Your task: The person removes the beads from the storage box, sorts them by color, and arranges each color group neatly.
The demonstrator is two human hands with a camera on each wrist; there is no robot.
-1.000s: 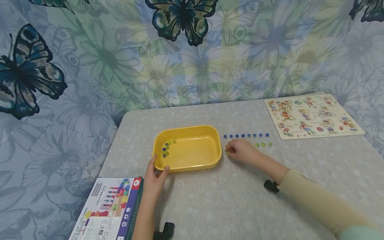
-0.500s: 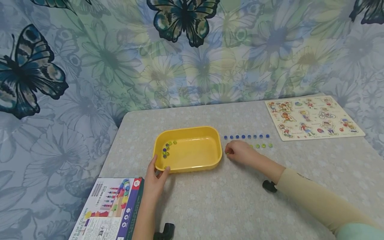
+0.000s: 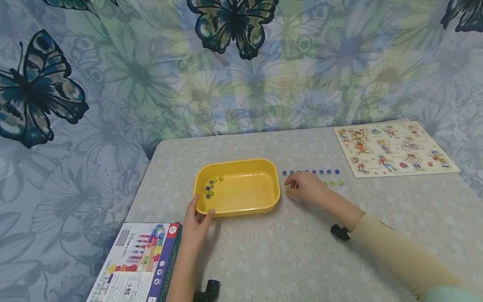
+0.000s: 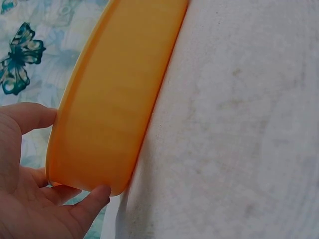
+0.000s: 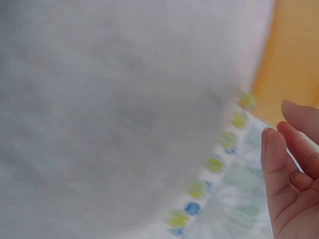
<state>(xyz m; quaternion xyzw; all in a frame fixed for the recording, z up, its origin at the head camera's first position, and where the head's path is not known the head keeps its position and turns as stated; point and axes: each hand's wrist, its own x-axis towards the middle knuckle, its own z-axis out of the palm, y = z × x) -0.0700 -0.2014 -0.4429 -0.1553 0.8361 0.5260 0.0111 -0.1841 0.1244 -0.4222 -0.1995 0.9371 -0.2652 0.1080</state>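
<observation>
My left hand (image 3: 196, 230) grips the near left corner of a yellow plastic tray (image 3: 245, 195), fingers and thumb on its rim and wall. The left wrist view shows the tray's outer side up close. Several blue and yellow-green beads (image 3: 208, 188) lie in the tray's left part. Beyond its right edge runs a row of small blue beads (image 3: 321, 172), with yellow-green beads (image 3: 332, 183) lined up nearer me. My right hand (image 3: 307, 188) hovers at that row's left end, partly covering it; yellow-green beads (image 3: 287, 193) show by its fingertips. In the right wrist view its fingers look slightly parted, holding nothing visible.
A picture puzzle board (image 3: 396, 149) lies at the table's far right. The printed toy box (image 3: 139, 260) occupies the near left. Behind the table (image 3: 271, 256) hangs a floral butterfly cloth (image 3: 256, 92).
My right hand has lifted slightly and its fingertips have parted, exposing yellow-green beads beside the tray. The left hand stays on the tray's corner.
</observation>
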